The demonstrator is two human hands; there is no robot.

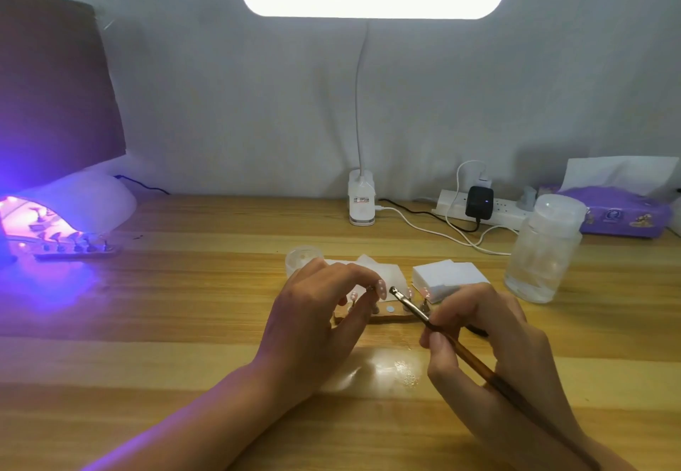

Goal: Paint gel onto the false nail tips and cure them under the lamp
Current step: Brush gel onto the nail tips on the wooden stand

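Small, light false nail tips (425,290) on pegs, likely easily toppled: left hand (317,308) pinches one peg, right hand (479,330) grips the brush (412,306) pen-fashion.

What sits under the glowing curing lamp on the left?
Under the curing lamp sits a holder strip carrying a row of upright nail tips; its front edge pokes out of the opening. Violet glare washes out anything deeper inside.
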